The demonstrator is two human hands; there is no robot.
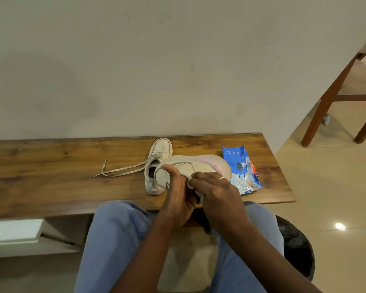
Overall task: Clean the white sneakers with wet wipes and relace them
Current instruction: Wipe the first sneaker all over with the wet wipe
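Note:
My left hand point(176, 194) grips a white sneaker point(201, 167) by its heel end, tipped on its side with the pale sole facing me. My right hand point(215, 190) presses a crumpled white wet wipe point(191, 183) against the sole near the heel. Behind it a second white sneaker point(156, 166) stands upright on the wooden bench point(51, 176). Its loose lace point(118, 171) trails to the left across the wood. A blue pack of wet wipes point(242, 170) lies flat to the right of the held shoe.
The bench runs along a plain wall point(156, 70) and ends at the right near the wipes pack. My knees in blue jeans point(114, 240) sit under its front edge. A black stool point(298, 246) is under me. Wooden chair legs point(330, 98) stand on the tiled floor at the right.

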